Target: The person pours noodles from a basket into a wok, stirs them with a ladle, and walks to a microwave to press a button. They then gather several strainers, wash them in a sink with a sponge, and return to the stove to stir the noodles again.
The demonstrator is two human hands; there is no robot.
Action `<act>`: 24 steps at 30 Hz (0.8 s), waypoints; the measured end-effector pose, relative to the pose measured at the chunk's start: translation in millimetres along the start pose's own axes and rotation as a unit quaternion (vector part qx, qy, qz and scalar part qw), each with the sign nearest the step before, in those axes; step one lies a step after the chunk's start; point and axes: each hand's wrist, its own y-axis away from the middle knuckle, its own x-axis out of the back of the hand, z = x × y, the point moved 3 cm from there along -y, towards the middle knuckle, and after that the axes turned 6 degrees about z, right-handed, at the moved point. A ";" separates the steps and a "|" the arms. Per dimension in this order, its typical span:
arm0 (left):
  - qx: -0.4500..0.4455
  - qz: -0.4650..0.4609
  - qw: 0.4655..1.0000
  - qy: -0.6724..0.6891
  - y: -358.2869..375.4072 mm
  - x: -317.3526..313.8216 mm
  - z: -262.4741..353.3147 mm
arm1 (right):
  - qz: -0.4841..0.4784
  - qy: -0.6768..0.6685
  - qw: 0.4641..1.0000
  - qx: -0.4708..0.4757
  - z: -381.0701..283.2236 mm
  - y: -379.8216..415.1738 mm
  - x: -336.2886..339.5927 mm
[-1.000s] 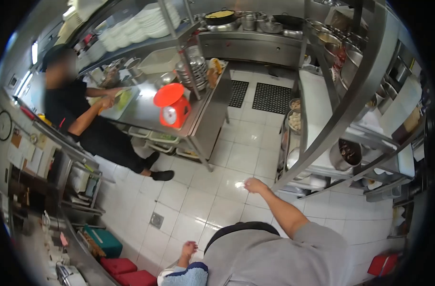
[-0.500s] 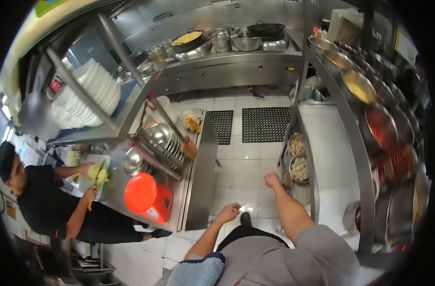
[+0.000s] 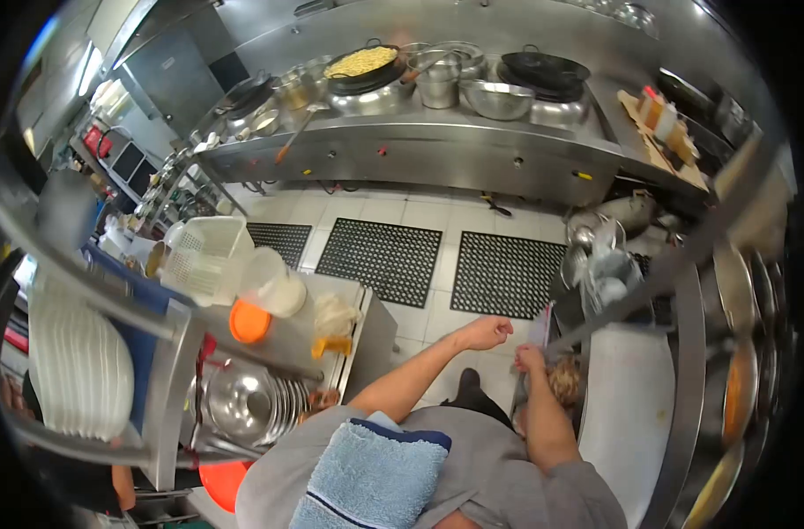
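Note:
My left hand is held out over the floor, its fingers curled in, and nothing shows in it. Close by on its right, my right hand is also loosely closed with nothing visible inside, near the left edge of the white-topped counter. A bowl of pale brown food sits low beside my right forearm. A blue towel lies over the front of my grey shirt. Neither hand touches the other.
Ahead, a steel stove counter carries a wok of yellow food, a black wok and metal bowls. Black mats lie on the tiles. At left are stacked white plates and a white basket. A slanting metal bar crosses the right side.
The view has moved forward towards the stove. My hands have come closer together, with the left reaching further out. The person at the left has mostly left the view.

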 end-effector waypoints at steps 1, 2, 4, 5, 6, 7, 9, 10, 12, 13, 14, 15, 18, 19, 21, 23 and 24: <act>0.013 -0.009 1.000 -0.002 -10.2 15.6 -14.3 | -0.017 0.013 1.000 0.009 -28.3 -20.5 -5.0; 0.023 -0.018 1.000 -0.003 -20.9 33.4 -28.1 | -0.032 0.026 0.999 0.020 -62.3 -44.0 -8.8; 0.054 0.038 0.997 0.028 -22.4 85.6 -58.2 | -0.053 0.096 0.990 0.090 -165.4 -69.1 -16.9; 0.073 0.099 0.990 0.070 -35.5 129.4 -83.7 | -0.062 0.159 0.974 0.151 -255.1 -75.9 -21.9; 0.116 0.145 0.978 0.092 -34.8 156.2 -86.3 | -0.065 0.050 0.982 0.171 -283.8 -112.0 -42.0; 0.156 0.188 0.963 0.113 -39.1 181.8 -86.9 | -0.091 0.022 0.974 0.206 -338.4 -113.0 -50.2; 0.194 0.238 0.934 0.183 -60.0 215.5 -131.3 | -0.144 0.012 0.949 0.279 -428.3 -140.7 -74.6; 0.218 0.259 0.915 0.217 -68.3 228.3 -156.9 | -0.128 -0.025 0.942 0.309 -466.2 -149.5 -88.2; 0.237 0.270 0.916 0.179 -92.8 262.9 -182.6 | -0.163 -0.070 0.915 0.362 -532.2 -157.5 -111.2; 0.236 0.268 0.924 0.136 -108.7 279.7 -188.7 | -0.180 -0.101 0.908 0.366 -571.0 -144.5 -113.6; 0.239 0.266 0.928 0.100 -123.9 288.8 -192.5 | -0.200 -0.124 0.901 0.364 -597.2 -137.9 -108.8; 0.241 0.237 0.936 0.100 -140.5 305.8 -189.2 | -0.197 -0.116 0.902 0.366 -617.2 -141.9 -102.0; 0.200 0.244 0.947 0.058 -187.6 346.1 -207.4 | -0.230 -0.099 0.897 0.364 -668.2 -159.7 -105.6; 0.180 0.241 0.954 0.005 -198.8 361.0 -205.7 | -0.218 -0.064 0.897 0.381 -674.8 -177.1 -107.0; 0.149 0.236 0.960 -0.029 -217.5 395.0 -203.4 | -0.245 -0.028 0.899 0.362 -669.6 -220.3 -123.9; 0.178 0.261 0.949 0.005 -214.3 418.2 -217.8 | -0.270 0.050 0.909 0.314 -650.2 -254.4 -149.4; 0.196 0.269 0.943 0.023 -212.9 423.6 -235.0 | -0.313 0.039 0.915 0.252 -631.4 -276.1 -164.4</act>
